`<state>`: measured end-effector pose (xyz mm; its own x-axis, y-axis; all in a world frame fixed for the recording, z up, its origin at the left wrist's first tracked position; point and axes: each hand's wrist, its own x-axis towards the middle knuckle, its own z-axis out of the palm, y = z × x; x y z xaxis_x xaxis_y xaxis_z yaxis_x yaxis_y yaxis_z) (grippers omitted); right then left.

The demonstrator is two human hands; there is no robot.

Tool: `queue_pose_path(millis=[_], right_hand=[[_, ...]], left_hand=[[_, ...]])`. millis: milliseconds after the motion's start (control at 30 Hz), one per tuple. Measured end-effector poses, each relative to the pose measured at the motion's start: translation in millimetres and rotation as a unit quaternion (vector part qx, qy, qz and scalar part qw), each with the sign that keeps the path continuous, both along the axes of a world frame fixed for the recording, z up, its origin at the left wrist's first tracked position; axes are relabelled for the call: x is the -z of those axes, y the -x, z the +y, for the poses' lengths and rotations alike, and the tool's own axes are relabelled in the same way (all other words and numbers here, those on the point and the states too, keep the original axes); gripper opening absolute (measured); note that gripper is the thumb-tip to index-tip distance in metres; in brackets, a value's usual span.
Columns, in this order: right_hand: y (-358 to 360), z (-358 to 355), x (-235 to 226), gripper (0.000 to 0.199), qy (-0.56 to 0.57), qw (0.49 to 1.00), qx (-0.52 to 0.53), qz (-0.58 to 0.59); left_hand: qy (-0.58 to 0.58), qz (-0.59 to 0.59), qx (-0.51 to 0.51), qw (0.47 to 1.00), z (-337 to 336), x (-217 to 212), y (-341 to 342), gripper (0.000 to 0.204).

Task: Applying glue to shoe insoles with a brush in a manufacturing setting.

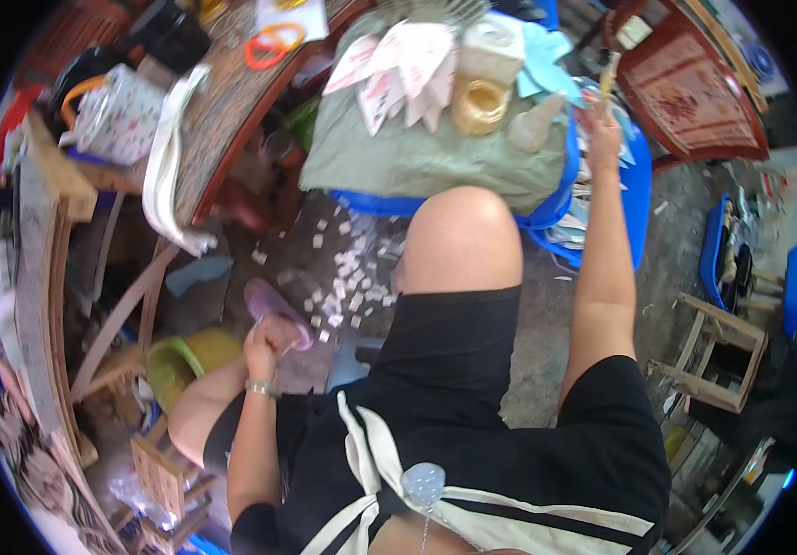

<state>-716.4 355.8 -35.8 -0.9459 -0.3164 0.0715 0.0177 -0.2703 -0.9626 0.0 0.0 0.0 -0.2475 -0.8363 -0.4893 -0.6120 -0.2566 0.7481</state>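
Cluttered workshop floor all around, grey concrete scattered with small white paper scraps (348,277) just beyond the person's raised knee (463,236). Far ahead, a blue tub (556,199) draped with a grey-green cloth (417,153) carries folded pink-and-white paper pieces (403,69), a coil of pale twine (479,104) and a white roll (491,46). Right hand (604,125) is stretched far out to the tub's right edge, fingers closed around a thin pale stick (608,74) held upright. Left hand (269,344) sits down low on the near left, curled shut at a purple slipper (274,310); whether it actually grips it, I cannot tell. Wooden stool (717,356) stands off right.
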Motion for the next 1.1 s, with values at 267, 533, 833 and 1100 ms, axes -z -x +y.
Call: queue_pose_path(millis=[267,533,833,1100], right_hand=[[50,90,-106,0.034,-0.063,0.987,0.109,0.097],[-141,-27,-191,0.023,0.084,0.990,-0.104,0.039],[-163,-57,-172,0.049,0.074,0.982,-0.167,-0.047],[-159,-79,-166,0.051,0.070,0.982,-0.151,-0.084]], left_hand=[[-0.057,-0.075,-0.001,0.996,79,59,130,0.042],[0.004,-0.217,0.041,0.975,12,158,108,0.043],[0.014,-0.323,-0.012,0.946,-67,176,117,0.055],[0.031,-0.329,0.163,0.930,-146,235,220,0.055]])
